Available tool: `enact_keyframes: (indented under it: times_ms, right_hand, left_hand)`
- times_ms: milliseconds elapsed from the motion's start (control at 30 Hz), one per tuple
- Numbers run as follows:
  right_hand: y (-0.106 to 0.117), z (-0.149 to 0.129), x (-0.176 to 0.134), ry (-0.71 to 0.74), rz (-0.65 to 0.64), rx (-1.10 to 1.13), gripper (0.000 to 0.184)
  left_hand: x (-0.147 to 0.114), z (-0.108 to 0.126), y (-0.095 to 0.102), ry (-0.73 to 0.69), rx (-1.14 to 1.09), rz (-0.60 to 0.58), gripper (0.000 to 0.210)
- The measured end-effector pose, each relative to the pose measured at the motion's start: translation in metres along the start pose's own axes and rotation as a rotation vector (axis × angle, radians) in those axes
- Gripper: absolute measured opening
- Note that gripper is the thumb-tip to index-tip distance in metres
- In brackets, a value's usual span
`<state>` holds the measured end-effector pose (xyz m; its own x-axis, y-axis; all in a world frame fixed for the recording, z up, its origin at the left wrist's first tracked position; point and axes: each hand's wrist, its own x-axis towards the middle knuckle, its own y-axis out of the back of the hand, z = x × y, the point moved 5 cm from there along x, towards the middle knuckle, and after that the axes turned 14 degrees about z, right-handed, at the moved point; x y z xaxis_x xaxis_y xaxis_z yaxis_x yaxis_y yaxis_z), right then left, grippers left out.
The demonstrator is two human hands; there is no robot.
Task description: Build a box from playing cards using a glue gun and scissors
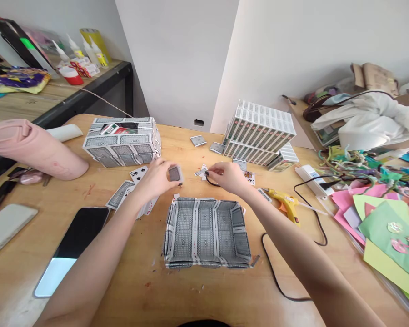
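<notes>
My left hand (159, 176) is closed, with a small grey-patterned playing-card piece (175, 174) between thumb and fingers. To its right, my right hand (226, 175) pinches a thin black loop (211, 182); I cannot make out what it belongs to. Small card scraps (202, 171) lie just beyond those fingertips. Below both hands stands an open box made of playing cards (206, 231), grey card backs lining its inside. Loose playing cards (124, 193) are spread under and beside my left wrist.
A yellow glue gun (288, 204) lies right of my right forearm, its black cord looping across the table. A card-covered box (122, 141) stands back left, stacked card packs (259, 131) back right. A phone (73, 247) and pink roll (37, 150) are left, coloured paper (388, 231) right.
</notes>
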<state>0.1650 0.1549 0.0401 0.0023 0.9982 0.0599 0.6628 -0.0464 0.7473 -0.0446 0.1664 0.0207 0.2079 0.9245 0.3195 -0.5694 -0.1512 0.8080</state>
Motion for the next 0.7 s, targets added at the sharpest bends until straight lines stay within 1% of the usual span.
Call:
enact_keyframes:
  times_ms: [33,67,100,167,200,233,267,300,367,433,467,567,600,633,700]
  right_hand:
    - [-0.002,-0.001,-0.001,-0.054,-0.029,0.141,0.024]
    - [-0.005,-0.002,-0.002,-0.111,-0.086,0.298,0.026]
    - [-0.008,-0.005,-0.005,-0.160,-0.169,0.465,0.028]
    - [-0.014,-0.015,-0.012,-0.225,-0.347,0.775,0.030]
    - [-0.015,-0.020,-0.016,-0.236,-0.406,0.896,0.030]
    - [-0.014,-0.023,-0.019,-0.240,-0.435,0.986,0.030]
    - [-0.011,-0.025,-0.021,-0.241,-0.431,1.045,0.029]
    - [-0.008,-0.026,-0.022,-0.240,-0.399,1.076,0.028]
    - [0.002,-0.023,-0.023,-0.205,-0.304,1.044,0.025]
    - [0.013,-0.019,-0.024,-0.127,-0.211,0.896,0.021]
    - [0.019,-0.016,-0.026,-0.078,-0.166,0.789,0.019]
    - [0.036,-0.013,-0.035,0.116,-0.035,0.415,0.017]
    - [0.040,-0.014,-0.040,0.194,0.003,0.299,0.017]
    - [0.043,-0.015,-0.045,0.270,0.025,0.198,0.017]
    - [0.044,-0.019,-0.054,0.398,0.039,0.055,0.019]
  left_hand:
    - [-0.001,0.013,0.006,-0.013,-0.112,0.057,0.045]
    - [-0.002,0.026,0.012,-0.032,-0.235,0.102,0.047]
    - [-0.005,0.039,0.016,-0.063,-0.357,0.132,0.048]
    - [-0.011,0.061,0.022,-0.098,-0.573,0.157,0.051]
    - [-0.014,0.068,0.023,-0.093,-0.621,0.149,0.053]
    - [-0.017,0.074,0.023,-0.086,-0.642,0.142,0.054]
    - [-0.019,0.078,0.023,-0.080,-0.650,0.136,0.055]
    - [-0.021,0.080,0.022,-0.075,-0.641,0.125,0.055]
    - [-0.023,0.081,0.021,-0.064,-0.594,0.086,0.061]
    - [-0.024,0.079,0.017,-0.048,-0.506,-0.011,0.067]
    - [-0.024,0.078,0.013,-0.045,-0.451,-0.081,0.063]
    - [-0.029,0.076,0.002,-0.072,-0.328,-0.288,0.029]
    - [-0.030,0.075,-0.001,-0.085,-0.312,-0.331,0.024]
    - [-0.031,0.076,-0.003,-0.095,-0.305,-0.353,0.024]
    - [-0.032,0.076,-0.005,-0.105,-0.301,-0.356,0.026]
